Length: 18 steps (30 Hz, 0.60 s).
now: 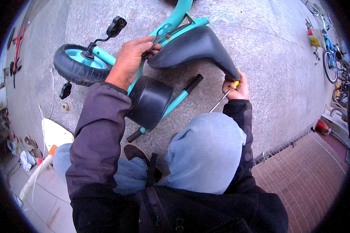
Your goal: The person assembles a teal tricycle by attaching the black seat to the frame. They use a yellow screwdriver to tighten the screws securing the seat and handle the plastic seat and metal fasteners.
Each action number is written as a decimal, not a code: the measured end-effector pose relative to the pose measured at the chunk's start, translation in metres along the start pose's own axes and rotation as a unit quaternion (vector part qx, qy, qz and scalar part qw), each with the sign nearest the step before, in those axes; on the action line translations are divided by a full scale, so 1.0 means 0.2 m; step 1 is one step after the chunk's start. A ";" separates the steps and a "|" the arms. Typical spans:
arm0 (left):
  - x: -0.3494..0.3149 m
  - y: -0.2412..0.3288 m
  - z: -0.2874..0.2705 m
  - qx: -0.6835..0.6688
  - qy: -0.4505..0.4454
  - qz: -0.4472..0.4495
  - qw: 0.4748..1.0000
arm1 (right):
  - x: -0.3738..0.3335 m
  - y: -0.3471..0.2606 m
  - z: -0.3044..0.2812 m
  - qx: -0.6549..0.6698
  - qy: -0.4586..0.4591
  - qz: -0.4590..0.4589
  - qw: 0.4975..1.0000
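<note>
The one black seat (196, 48) is sitting between the two hands, its broad end just beside the left hand (133, 57) and its narrow tip touching the right hand (241, 90). The left hand is gripping one flat metal wrench (164, 31); the right is clamping one yellow-handled screwdriver (221, 100). Beyond them, one teal frame (175, 16), one visible wheel (79, 59) and two black pedals (116, 26) are showing, while one handlebar (176, 103) is bearing two grips (194, 82).
</note>
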<state>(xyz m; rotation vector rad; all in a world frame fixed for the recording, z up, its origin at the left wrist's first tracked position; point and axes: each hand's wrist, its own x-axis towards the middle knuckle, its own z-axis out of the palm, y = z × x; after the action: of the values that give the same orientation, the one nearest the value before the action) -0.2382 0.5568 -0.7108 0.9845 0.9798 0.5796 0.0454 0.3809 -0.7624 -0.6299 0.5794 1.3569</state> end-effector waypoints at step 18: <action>-0.03 0.00 0.00 0.344 0.063 0.128 0.928 | 0.00 -0.01 -0.03 0.015 0.010 0.009 1.000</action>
<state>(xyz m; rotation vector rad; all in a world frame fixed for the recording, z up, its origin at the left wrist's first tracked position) -0.2402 0.5519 -0.7075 1.7371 1.2121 0.5227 0.0475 0.3766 -0.7658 -0.6153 0.6225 1.3572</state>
